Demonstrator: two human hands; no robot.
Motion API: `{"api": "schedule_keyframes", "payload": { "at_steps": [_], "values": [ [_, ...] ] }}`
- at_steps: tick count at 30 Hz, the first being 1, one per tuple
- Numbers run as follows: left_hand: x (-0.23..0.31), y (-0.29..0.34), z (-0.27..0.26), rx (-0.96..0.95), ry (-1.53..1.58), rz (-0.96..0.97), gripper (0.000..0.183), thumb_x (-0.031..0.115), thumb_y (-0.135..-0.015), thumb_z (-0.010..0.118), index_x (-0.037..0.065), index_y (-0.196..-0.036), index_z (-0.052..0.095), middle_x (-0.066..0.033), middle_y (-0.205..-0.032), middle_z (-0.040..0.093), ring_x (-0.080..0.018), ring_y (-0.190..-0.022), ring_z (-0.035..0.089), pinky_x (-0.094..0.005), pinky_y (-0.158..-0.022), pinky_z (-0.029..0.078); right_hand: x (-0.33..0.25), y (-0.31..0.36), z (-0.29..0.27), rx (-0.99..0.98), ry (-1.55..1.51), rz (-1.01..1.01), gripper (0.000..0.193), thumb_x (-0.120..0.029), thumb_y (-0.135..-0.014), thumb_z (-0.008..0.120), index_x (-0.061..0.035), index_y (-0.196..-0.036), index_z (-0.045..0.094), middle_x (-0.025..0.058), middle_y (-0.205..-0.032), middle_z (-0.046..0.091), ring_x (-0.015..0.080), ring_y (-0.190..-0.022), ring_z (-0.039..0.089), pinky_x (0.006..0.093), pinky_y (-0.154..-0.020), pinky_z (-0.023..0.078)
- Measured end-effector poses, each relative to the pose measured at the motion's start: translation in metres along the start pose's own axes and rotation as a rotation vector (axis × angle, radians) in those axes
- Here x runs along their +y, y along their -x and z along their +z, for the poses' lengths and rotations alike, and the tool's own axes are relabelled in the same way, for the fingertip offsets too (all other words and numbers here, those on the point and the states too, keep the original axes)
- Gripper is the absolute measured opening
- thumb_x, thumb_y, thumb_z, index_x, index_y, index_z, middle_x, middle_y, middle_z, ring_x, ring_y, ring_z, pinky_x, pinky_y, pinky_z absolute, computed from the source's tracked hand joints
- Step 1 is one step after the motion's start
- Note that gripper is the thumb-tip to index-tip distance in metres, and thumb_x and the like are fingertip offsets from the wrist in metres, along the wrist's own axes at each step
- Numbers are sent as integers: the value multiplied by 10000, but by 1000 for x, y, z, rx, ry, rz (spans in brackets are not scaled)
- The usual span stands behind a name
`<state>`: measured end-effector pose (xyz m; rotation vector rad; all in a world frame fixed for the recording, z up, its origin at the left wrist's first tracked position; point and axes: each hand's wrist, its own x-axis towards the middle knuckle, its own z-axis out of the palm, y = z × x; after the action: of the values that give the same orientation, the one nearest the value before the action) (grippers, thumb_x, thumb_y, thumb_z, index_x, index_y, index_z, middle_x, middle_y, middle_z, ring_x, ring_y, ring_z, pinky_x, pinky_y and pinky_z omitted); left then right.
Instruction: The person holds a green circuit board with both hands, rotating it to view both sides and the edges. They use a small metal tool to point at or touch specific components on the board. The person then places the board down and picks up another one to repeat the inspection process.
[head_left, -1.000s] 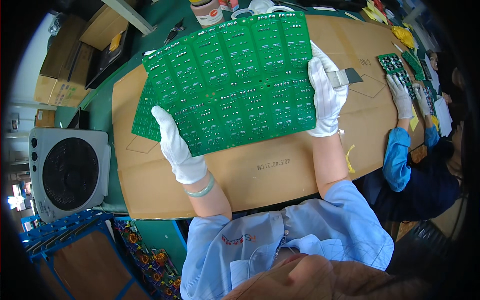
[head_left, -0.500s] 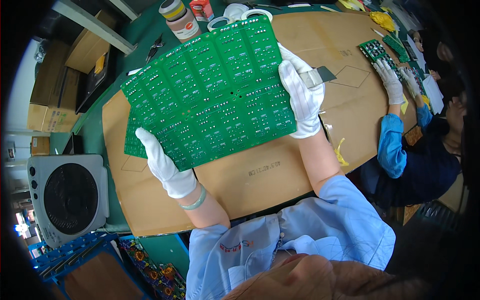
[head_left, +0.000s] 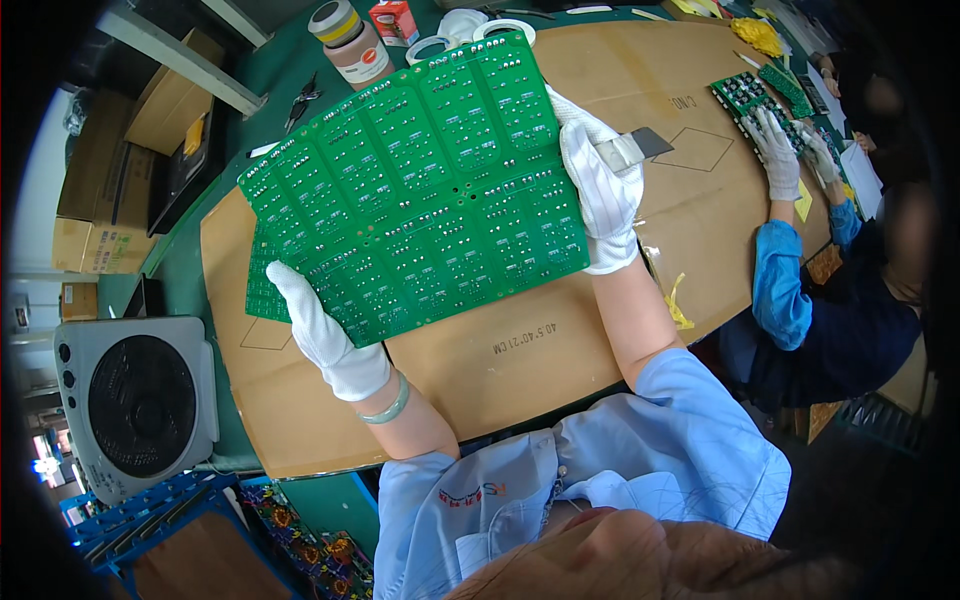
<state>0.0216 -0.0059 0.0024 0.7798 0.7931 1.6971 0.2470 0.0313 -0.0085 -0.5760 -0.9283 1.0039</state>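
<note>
A large green circuit board (head_left: 420, 190) is held up tilted over the cardboard, its face covered with rows of solder points. My left hand (head_left: 325, 335), in a white glove, grips its lower left edge, thumb on the face and fingers hidden behind. Another green strip (head_left: 264, 285) shows past the board's left edge; I cannot tell whether it is a separate board. At the right edge my gloved right hand (head_left: 605, 190) is closed on the board. A flat tool with a dark grey blade (head_left: 652, 143) sticks out of that same hand, pointing right.
A cardboard sheet (head_left: 470, 385) covers the green table. Beyond the board stand a jar (head_left: 352, 50), a red carton (head_left: 394, 22) and tape rolls (head_left: 503, 30). A fan (head_left: 140, 400) is at left. At right, a co-worker's gloved hand (head_left: 775, 155) touches another circuit board (head_left: 740, 92).
The view has shifted slightly. Both my hands still grip the board in nearly the same pose. The co-worker's hands have moved a little.
</note>
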Motion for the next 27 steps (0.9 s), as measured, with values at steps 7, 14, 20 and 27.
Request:
{"api": "schedule_keyframes", "payload": {
  "at_steps": [7, 14, 20, 27],
  "values": [
    [1, 0, -3, -36, 15, -7, 490, 384, -1016, 306, 19, -1286, 489, -113, -1200, 587, -200, -1003, 610, -335, -868, 510, 3, -2, -2, -4, 7, -8, 371, -168, -938, 567, 80, -1213, 554, 108, -1121, 643, 122, -963, 603, 252, -840, 485],
    [0, 0, -2, -2, 10, 7, 484, 378, -1016, 309, 17, -1281, 493, -115, -1200, 587, -203, -1001, 610, -336, -858, 511, 5, -2, -1, 1, -2, -34, 362, -153, -937, 565, 81, -1213, 553, 112, -1131, 640, 128, -976, 604, 255, -857, 483],
    [0, -2, -4, -20, 56, -2, 483, 385, -1014, 317, 16, -1263, 505, -118, -1184, 597, -211, -981, 618, -337, -847, 512, 5, -1, 0, 21, -1, 3, 357, -147, -937, 564, 74, -1218, 553, 106, -1125, 642, 129, -967, 609, 257, -860, 483],
    [2, -2, -5, -33, 88, -19, 471, 384, -1011, 331, 24, -1254, 512, -117, -1177, 604, -215, -977, 622, -343, -841, 515, 6, -2, -2, 19, 66, 20, 365, -159, -940, 559, 73, -1222, 548, 108, -1130, 637, 123, -972, 604, 251, -856, 480]
  ]
}}
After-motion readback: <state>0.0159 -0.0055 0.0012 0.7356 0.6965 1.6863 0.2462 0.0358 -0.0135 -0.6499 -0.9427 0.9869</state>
